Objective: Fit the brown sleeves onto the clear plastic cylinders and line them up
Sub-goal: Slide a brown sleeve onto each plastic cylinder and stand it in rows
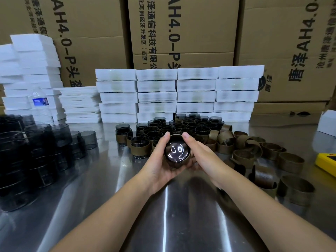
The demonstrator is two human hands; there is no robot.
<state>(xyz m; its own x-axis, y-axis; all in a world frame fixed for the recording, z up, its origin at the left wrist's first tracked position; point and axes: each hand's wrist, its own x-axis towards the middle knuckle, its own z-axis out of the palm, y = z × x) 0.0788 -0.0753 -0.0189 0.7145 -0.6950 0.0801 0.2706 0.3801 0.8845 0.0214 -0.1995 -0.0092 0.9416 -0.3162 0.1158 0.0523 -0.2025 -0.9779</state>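
1. Item in hand: one smoky clear plastic cylinder (pixel 177 153), its glossy closed end toward the camera. It is held above the shiny metal tabletop (pixel 163 206), just in front of the finished group.
2. Hands: left hand (pixel 160 161) and right hand (pixel 203 157) are both curled round the cylinder from either side, thumbs on its far rim. A brown band sleeve (pixel 176 137) shows at that rim.
3. Step, as judged: seating the sleeve. How far on it sits cannot be told.
4. Finished stock: sleeved cylinders (pixel 163 130) stand packed in rows just beyond the hands.
5. Supply: loose brown sleeves (pixel 254 153) lie scattered on the right, and bare cylinders (pixel 36 151) are stacked on the left.
6. Next move calls for squaring the sleeve, then standing the piece against the front row without knocking its neighbours.
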